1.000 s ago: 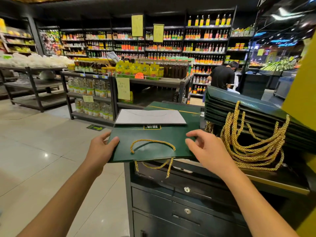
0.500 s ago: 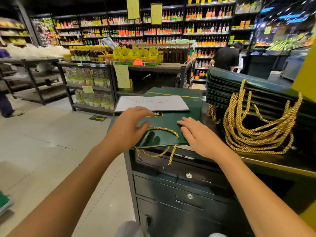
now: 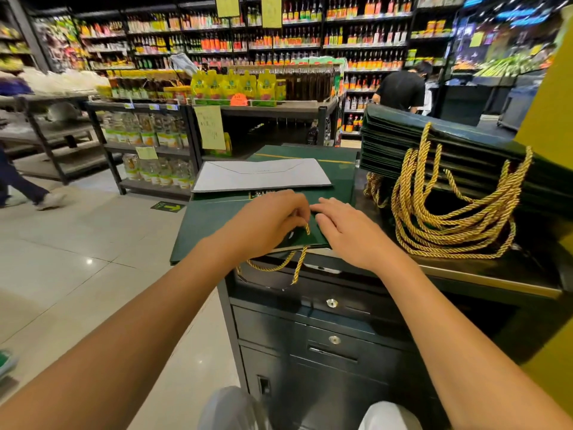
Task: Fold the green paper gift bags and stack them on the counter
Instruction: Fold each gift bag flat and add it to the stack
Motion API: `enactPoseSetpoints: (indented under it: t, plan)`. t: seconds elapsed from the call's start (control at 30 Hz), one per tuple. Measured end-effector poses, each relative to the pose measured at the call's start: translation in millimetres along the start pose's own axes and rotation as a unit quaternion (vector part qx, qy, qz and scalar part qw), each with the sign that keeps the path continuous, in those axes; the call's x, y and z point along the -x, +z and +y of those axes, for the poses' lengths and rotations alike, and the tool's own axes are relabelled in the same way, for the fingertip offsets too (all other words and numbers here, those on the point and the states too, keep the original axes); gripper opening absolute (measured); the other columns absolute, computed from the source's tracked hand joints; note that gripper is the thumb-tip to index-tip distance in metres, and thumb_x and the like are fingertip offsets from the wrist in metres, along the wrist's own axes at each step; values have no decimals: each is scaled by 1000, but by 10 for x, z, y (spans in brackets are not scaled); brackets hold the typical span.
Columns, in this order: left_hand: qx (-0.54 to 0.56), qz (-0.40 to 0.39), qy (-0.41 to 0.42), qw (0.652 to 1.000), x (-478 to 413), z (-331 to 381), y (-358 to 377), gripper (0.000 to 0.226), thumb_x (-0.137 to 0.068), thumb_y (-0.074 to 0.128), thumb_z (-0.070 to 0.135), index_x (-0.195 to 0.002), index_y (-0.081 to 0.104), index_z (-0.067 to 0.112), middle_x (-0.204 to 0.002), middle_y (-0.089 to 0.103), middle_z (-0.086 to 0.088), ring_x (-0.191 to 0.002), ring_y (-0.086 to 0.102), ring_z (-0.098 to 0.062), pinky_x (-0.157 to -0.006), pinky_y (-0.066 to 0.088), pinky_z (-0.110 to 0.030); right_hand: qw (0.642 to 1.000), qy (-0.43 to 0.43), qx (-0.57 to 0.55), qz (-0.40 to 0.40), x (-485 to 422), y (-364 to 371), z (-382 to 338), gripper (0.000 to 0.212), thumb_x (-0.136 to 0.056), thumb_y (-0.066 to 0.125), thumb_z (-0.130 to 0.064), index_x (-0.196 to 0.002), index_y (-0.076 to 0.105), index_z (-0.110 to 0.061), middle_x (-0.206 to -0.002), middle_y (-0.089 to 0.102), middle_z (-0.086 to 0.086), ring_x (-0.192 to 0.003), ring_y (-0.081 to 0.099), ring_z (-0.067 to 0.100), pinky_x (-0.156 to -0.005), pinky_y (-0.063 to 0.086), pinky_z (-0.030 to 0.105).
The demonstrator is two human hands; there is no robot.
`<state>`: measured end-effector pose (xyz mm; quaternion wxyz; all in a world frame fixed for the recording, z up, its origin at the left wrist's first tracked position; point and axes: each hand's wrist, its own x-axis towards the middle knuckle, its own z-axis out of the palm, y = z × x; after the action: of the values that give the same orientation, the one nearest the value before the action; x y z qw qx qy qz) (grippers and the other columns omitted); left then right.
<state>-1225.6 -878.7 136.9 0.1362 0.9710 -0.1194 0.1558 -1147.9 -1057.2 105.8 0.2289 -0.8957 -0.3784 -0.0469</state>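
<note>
Green paper gift bag [image 3: 210, 225] lies flat on the counter [image 3: 533, 268] at the middle of the head view. Its 9 o'clock side juts past the counter's edge, out over the tiled floor [image 3: 77, 243].

Your left hand [image 3: 266, 225] sits on the bag with the fingers curled. Its grip is closed to a pinch on the gold rope handle [image 3: 307, 229], and the rest of that rope hangs in a loop below the counter's front edge at 6 o'clock.

Your right hand [image 3: 350, 234] lies just to the 3 o'clock side of the left. Its grip is fully open and has hold of nothing: the fingers are straight and pressed flat on the bag, with the fingertips almost meeting those of the left hand.

At 12 o'clock from your hands, a white envelope [image 3: 260, 176] rests on a second flat green bag [image 3: 310, 153]. At 2 o'clock, a stack of folded green bags [image 3: 449, 150] stands on the counter, and its bundle of gold cords [image 3: 449, 218] spills toward you across the counter top.

Below the counter at 6 o'clock are dark drawers [image 3: 331, 355] with round locks. Far off at 1 o'clock, a person in a black shirt [image 3: 401, 88] stands before shelves of bottles [image 3: 341, 32].
</note>
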Motion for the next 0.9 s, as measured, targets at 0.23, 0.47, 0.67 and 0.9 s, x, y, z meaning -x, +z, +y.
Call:
enactPoseSetpoints:
  t: [0.23, 0.47, 0.67, 0.9]
  plan:
    - [230, 122, -81, 962, 47, -79, -48, 12, -108, 42, 16, -103, 51, 21, -98, 62, 2, -86, 69, -10, -88, 59, -40, 1000, 4, -4, -1, 38, -45, -48, 43, -112, 30, -26, -151, 44, -20, -161, 37, 3, -153, 23, 16, -121, 13, 28]
    - [359, 175, -150, 904, 35, -85, -25, 15, -108, 44, 17, -98, 54, 23, -102, 59, -3, -89, 72, -22, -89, 60, -47, 1000, 9, -16, 3, 45, -55, -56, 43, -111, 30, -26, -151, 46, -20, -160, 39, 2, -152, 25, 16, -121, 15, 28]
    - [294, 142, -131, 936, 130, -174, -133, 10, -102, 59, 21, -112, 60, 23, -112, 66, 1, -103, 68, -11, -91, 58, -33, 1000, 2, -13, 5, 72, -83, -78, 41, -111, 33, -25, -149, 48, -19, -156, 46, 3, -149, 30, 15, -117, 19, 25]
    - [167, 110, -177, 964, 582, -521, -408, 10, -94, 68, 28, -103, 67, 24, -105, 67, 7, -102, 63, -6, -92, 54, -30, 1000, 2, -13, 6, 77, -87, -77, 41, -111, 33, -25, -148, 48, -20, -156, 45, 2, -149, 31, 16, -118, 18, 25]
